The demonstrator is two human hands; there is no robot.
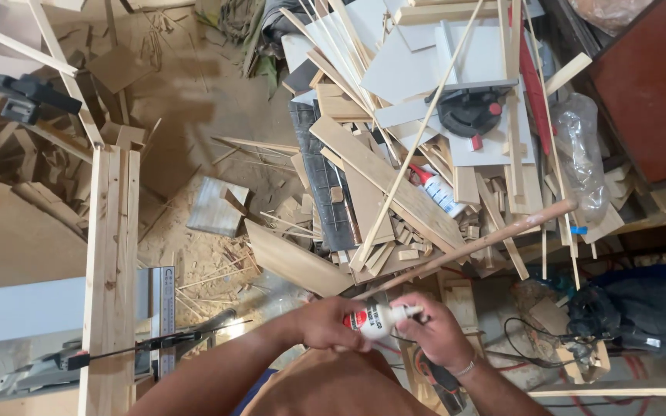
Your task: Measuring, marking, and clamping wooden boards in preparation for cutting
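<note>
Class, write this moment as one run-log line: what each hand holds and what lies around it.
left hand: grips glue bottle | right hand: fingers at its nozzle | near: long wooden stick, scrap-wood pile, sawdust floor

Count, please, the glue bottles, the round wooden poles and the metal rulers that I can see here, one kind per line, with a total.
Glue bottles: 2, one held by the left hand and right hand, one on the scrap pile
Round wooden poles: 1
Metal rulers: 1
Total: 4
</note>
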